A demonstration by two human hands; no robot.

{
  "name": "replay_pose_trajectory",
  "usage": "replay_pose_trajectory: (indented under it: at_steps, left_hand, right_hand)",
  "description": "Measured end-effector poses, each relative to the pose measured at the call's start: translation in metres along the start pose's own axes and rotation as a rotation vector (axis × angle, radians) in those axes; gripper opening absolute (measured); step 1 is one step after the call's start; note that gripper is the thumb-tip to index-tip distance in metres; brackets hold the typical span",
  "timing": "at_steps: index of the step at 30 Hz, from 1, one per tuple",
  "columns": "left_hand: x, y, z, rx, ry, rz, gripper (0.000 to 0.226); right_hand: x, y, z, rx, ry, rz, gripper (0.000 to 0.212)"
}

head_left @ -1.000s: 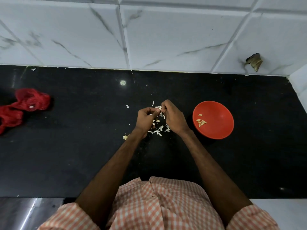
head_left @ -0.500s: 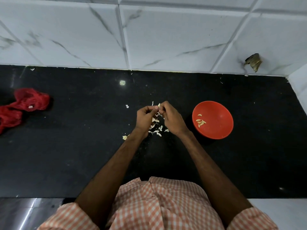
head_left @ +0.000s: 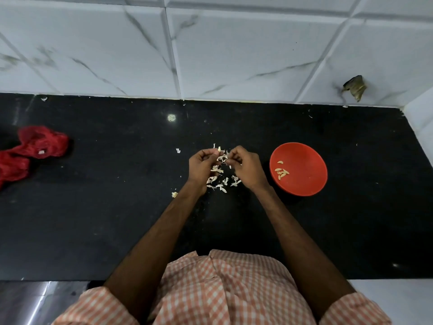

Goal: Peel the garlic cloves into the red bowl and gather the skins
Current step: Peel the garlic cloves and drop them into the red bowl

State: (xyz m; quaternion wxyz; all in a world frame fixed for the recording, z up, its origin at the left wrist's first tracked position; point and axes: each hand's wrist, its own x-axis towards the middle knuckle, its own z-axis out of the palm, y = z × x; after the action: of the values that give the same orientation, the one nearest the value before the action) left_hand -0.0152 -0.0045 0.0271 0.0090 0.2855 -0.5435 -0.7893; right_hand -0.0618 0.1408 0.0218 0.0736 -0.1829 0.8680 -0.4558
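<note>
On the black counter, my left hand (head_left: 202, 164) pinches a small garlic clove (head_left: 219, 149) at its fingertips. My right hand (head_left: 246, 165) is curled a little to the right, its fingers pinched on a strip of papery skin (head_left: 222, 158) between the two hands. A loose pile of pale garlic skins (head_left: 222, 180) lies on the counter under and between my hands. The red bowl (head_left: 304, 174) stands just right of my right hand and holds several peeled cloves (head_left: 281, 171).
A crumpled red mesh bag (head_left: 32, 148) lies at the far left. Stray skin bits (head_left: 178, 150) and a garlic scrap (head_left: 174, 194) lie left of my hands. The white tiled wall (head_left: 210, 55) backs the counter (head_left: 351, 231); a side wall closes the right end.
My hands, joined at the clove before, have drawn slightly apart, with skin stretched between them. The bowl and the pile have not moved.
</note>
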Motion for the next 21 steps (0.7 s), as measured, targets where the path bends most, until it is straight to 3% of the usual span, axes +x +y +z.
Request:
replay_pose_trajectory:
  at_steps: [9,21]
  left_hand:
    - [-0.0018,0.0019,-0.0011,0.061,0.049,0.099,0.016]
    - [0.0012,-0.0013,-0.0011,0.165,0.068,0.193,0.019]
  right_hand:
    - [-0.0024,0.0004,0.0031,0.026,0.05,0.088,0.025]
    - [-0.0029,-0.0003,0.0084,-0.039,0.015,0.121,0.02]
